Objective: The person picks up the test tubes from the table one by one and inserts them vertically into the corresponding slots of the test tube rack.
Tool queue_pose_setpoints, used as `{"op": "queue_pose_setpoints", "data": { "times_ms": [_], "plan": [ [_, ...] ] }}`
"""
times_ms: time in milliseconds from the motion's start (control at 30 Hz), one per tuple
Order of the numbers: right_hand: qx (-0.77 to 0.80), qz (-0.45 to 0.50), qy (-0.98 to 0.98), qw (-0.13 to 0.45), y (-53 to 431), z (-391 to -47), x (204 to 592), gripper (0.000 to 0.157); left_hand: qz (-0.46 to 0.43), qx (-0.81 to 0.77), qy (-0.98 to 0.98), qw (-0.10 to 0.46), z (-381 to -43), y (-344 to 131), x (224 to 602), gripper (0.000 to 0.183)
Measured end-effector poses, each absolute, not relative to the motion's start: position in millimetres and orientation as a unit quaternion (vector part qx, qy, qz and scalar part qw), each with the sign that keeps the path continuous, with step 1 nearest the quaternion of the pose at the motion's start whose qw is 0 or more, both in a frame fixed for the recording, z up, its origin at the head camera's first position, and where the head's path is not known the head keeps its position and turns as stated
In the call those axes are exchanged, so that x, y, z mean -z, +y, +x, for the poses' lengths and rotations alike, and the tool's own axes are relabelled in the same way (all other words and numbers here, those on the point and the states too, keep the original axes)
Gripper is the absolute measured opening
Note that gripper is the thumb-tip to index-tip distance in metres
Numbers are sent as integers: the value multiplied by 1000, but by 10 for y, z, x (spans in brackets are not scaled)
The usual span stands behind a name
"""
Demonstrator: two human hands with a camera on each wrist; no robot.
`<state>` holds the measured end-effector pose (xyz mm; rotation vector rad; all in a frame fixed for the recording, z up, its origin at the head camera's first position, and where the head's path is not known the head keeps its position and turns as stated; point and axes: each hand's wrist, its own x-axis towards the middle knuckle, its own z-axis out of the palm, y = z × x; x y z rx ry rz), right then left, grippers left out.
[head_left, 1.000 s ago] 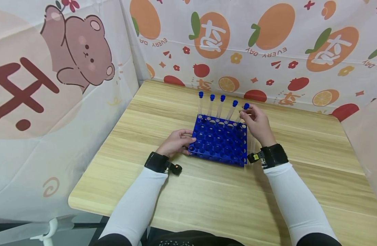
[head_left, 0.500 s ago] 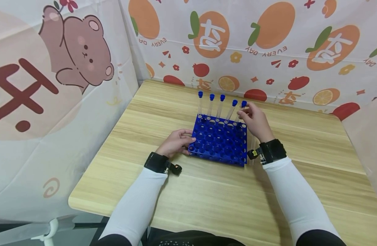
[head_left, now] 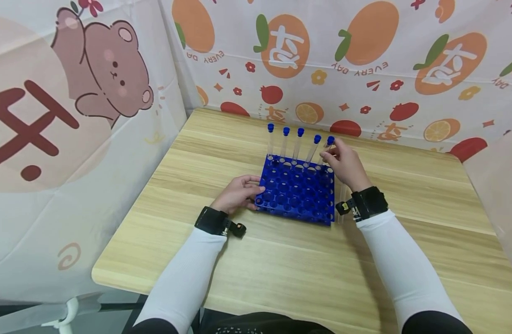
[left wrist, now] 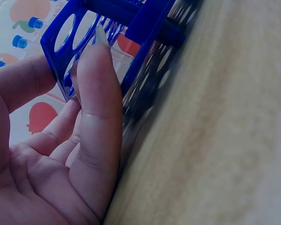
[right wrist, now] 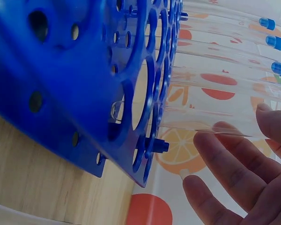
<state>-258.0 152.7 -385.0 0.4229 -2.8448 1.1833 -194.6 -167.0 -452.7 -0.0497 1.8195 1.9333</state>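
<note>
A blue test tube rack [head_left: 295, 190] stands on the table, with several clear, blue-capped test tubes upright or leaning in its far row. My left hand [head_left: 237, 194] grips the rack's left edge; in the left wrist view its fingers [left wrist: 100, 93] lie on either side of the blue end. At the far right corner my right hand [head_left: 348, 164] holds the rightmost test tube [head_left: 326, 150] just below its blue cap [head_left: 331, 140]. From the right wrist, the thumb and fingertips [right wrist: 208, 140] are seen about that clear tube, whose lower end passes into a rack hole.
A clear tube [head_left: 342, 204] lies on the table along the rack's right side, partly behind the wrist camera. The wooden table [head_left: 272, 269] meets a fruit-printed cloth [head_left: 364, 106] at the back and a bear-printed cloth [head_left: 113, 69] on the left.
My right hand has shifted slightly left and away, bringing the rightmost tube's cap closer to its neighbour. The left hand and rack have stayed in place.
</note>
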Motion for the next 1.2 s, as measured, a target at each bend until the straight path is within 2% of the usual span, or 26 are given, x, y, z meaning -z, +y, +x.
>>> {"op": "queue_pose_setpoints", "data": {
  "times_ms": [700, 1200],
  "plan": [
    [-389, 139, -911, 20, 1513, -2589, 3919, 20, -17, -705, 667, 242, -1949, -1671, 4527, 42],
    [-383, 136, -914, 8, 1505, -2561, 3912, 22, -20, -710, 660, 244, -1949, -1675, 4520, 43]
  ]
}}
